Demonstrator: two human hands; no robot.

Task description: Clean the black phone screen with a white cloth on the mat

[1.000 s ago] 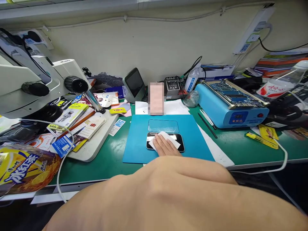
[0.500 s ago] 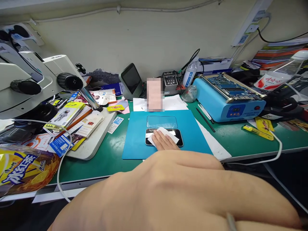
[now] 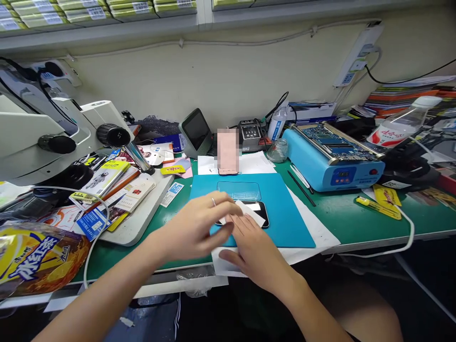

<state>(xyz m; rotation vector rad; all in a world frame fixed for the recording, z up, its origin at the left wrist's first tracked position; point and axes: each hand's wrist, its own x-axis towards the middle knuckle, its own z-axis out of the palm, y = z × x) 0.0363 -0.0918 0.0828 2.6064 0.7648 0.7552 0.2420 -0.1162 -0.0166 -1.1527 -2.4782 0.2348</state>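
A black phone (image 3: 262, 209) lies face up on the blue mat (image 3: 295, 223). On it rests a white wipe (image 3: 254, 216), pressed flat under the fingers of my right hand (image 3: 251, 242). My left hand (image 3: 201, 225), with a ring, hovers just left of my right hand, its fingers apart and bent, holding nothing; it covers the phone's left part. Beyond the phone lies a clear glass sheet with a dark outline (image 3: 239, 190).
A blue heating machine (image 3: 313, 166) bearing a circuit board stands right. A microscope (image 3: 74, 137), papers and a drink bottle (image 3: 39, 259) crowd the left. A yellow cutter (image 3: 378, 208) lies right, a pink phone (image 3: 228, 152) stands behind the mat.
A hand that filled the near foreground is gone from there; my left hand now shows beside the phone. The view has shifted, showing a shelf above. My right hand stays on the wipe.
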